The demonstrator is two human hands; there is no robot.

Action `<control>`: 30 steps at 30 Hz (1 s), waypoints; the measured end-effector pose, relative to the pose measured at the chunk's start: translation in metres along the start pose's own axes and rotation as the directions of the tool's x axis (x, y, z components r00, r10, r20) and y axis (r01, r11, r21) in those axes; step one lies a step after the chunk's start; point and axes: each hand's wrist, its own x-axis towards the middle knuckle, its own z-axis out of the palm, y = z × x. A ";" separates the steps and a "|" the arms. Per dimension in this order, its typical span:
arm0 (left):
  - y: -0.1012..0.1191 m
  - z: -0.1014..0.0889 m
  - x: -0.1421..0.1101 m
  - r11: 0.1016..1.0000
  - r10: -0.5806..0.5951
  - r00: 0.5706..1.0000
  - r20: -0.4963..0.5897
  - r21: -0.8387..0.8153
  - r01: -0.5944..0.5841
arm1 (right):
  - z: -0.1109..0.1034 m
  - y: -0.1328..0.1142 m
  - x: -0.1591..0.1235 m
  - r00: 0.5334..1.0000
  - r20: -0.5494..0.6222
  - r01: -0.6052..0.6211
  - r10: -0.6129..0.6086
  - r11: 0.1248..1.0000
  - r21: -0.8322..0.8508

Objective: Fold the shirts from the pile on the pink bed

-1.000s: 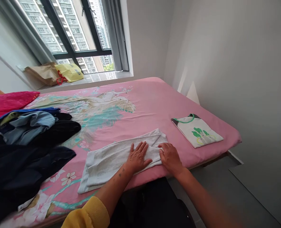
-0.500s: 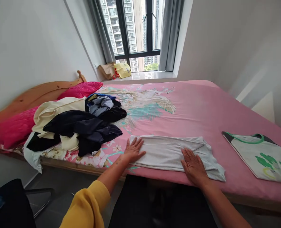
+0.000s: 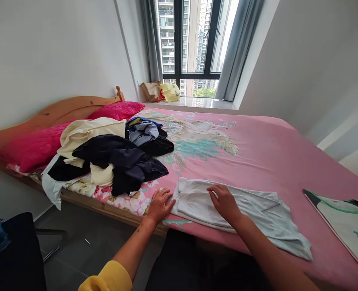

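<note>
Garment [image 3: 253, 203] of grey cloth lay folded on the bed [image 3: 269, 149], seemingly light, soft, best held at its left end; the left hand [image 3: 160, 205] spread there, the right hand [image 3: 225, 202] curved loosely over it

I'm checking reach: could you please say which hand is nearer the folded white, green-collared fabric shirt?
Right. The right hand is left of the shirt, over pale grey cloth; the left hand is farther left, by the cloth's end.
</note>
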 end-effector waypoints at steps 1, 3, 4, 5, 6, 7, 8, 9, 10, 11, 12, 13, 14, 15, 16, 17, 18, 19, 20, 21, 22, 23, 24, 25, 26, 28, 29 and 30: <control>0.000 0.000 0.000 1.000 -0.007 1.000 -0.023 -0.017 0.007 | 0.009 -0.007 0.014 0.999 0.046 0.011 -0.010 1.000 -0.010; 0.002 -0.002 -0.002 0.999 -0.026 0.998 -0.054 -0.044 0.024 | 0.027 -0.016 0.037 0.990 0.141 -0.005 0.014 0.998 -0.066; 0.003 -0.004 -0.004 0.998 -0.038 0.997 -0.063 -0.055 0.034 | 0.036 -0.018 0.046 0.981 0.187 -0.027 0.046 0.994 -0.106; 0.005 -0.005 -0.006 0.997 -0.047 0.996 -0.069 -0.064 0.043 | 0.044 -0.019 0.053 0.969 0.229 -0.054 0.088 0.987 -0.151; 0.006 -0.006 -0.007 0.996 -0.056 0.996 -0.075 -0.074 0.050 | 0.051 -0.019 0.060 0.953 0.270 -0.084 0.137 0.976 -0.199; 0.007 -0.006 -0.009 0.995 -0.063 0.995 -0.082 -0.084 0.056 | 0.057 -0.018 0.065 0.935 0.305 -0.108 0.183 0.963 -0.246; 0.008 -0.006 -0.010 0.994 -0.068 0.994 -0.088 -0.095 0.060 | 0.063 -0.017 0.069 0.915 0.336 -0.127 0.225 0.948 -0.291; 0.008 -0.006 -0.011 0.992 -0.075 0.993 -0.096 -0.104 0.065 | 0.068 -0.014 0.072 0.895 0.363 -0.138 0.260 0.934 -0.329; 0.008 -0.005 -0.012 0.992 -0.080 0.992 -0.101 -0.110 0.068 | 0.071 -0.011 0.074 0.880 0.385 -0.138 0.277 0.926 -0.352; 0.007 -0.003 -0.013 0.991 -0.083 0.991 -0.106 -0.112 0.071 | 0.074 -0.008 0.076 0.868 0.404 -0.135 0.287 0.921 -0.364; 0.006 -0.002 -0.014 0.991 -0.085 0.990 -0.109 -0.109 0.073 | 0.076 -0.005 0.077 0.859 0.425 -0.129 0.287 0.923 -0.362; 0.006 -0.001 -0.015 0.992 -0.086 0.990 -0.111 -0.103 0.075 | 0.078 -0.001 0.078 0.847 0.448 -0.126 0.285 0.928 -0.352; 0.006 0.001 -0.016 0.993 -0.085 0.990 -0.111 -0.096 0.074 | 0.078 0.002 0.079 0.833 0.472 -0.130 0.288 0.932 -0.339; 0.006 0.001 -0.017 0.993 -0.084 0.990 -0.110 -0.088 0.074 | 0.079 0.005 0.080 0.815 0.497 -0.140 0.297 0.934 -0.328; 0.006 0.002 -0.018 0.994 -0.082 0.991 -0.108 -0.081 0.073 | 0.079 0.007 0.081 0.794 0.525 -0.148 0.306 0.935 -0.321; 0.006 0.003 -0.019 0.995 -0.078 0.991 -0.105 -0.076 0.070 | 0.079 0.010 0.082 0.773 0.551 -0.153 0.315 0.935 -0.320; 0.007 0.004 -0.020 0.995 -0.073 0.992 -0.101 -0.071 0.066 | 0.080 0.011 0.084 0.754 0.574 -0.151 0.321 0.934 -0.324; 0.007 0.004 -0.021 0.996 -0.068 0.993 -0.098 -0.066 0.061 | 0.081 0.013 0.085 0.739 0.590 -0.146 0.325 0.932 -0.331; 0.007 0.005 -0.021 0.996 -0.063 0.993 -0.096 -0.062 0.057 | 0.082 0.015 0.086 0.727 0.602 -0.141 0.330 0.930 -0.339; 0.007 0.006 -0.022 0.997 -0.060 0.993 -0.098 -0.058 0.055 | 0.083 0.017 0.086 0.718 0.611 -0.140 0.334 0.929 -0.344; 0.007 0.007 -0.022 0.997 -0.057 0.993 -0.102 -0.054 0.052 | 0.084 0.020 0.087 0.712 0.615 -0.147 0.338 0.929 -0.341; 0.007 0.008 -0.022 0.997 -0.055 0.993 -0.108 -0.051 0.049 | 0.086 0.024 0.087 0.711 0.617 -0.159 0.337 0.932 -0.325; 0.007 0.009 -0.023 0.998 -0.054 0.992 -0.114 -0.050 0.048 | 0.088 0.028 0.086 0.714 0.618 -0.173 0.328 0.939 -0.298; 0.007 0.010 -0.023 0.998 -0.054 0.991 -0.119 -0.050 0.048 | 0.090 0.033 0.086 0.719 0.621 -0.185 0.311 0.947 -0.261; 0.007 0.011 -0.023 0.997 -0.054 0.991 -0.121 -0.052 0.048 | 0.093 0.039 0.085 0.725 0.624 -0.193 0.291 0.956 -0.221; 0.006 0.011 -0.022 0.997 -0.058 0.991 -0.119 -0.060 0.052 | 0.096 0.048 0.085 0.732 0.629 -0.201 0.262 0.965 -0.168; 0.007 0.011 -0.022 0.996 -0.061 0.992 -0.114 -0.066 0.054 | 0.097 0.052 0.086 0.735 0.629 -0.202 0.254 0.967 -0.154; 0.007 0.010 -0.021 0.996 -0.062 0.993 -0.105 -0.072 0.055 | 0.097 0.053 0.086 0.739 0.627 -0.203 0.244 0.969 -0.138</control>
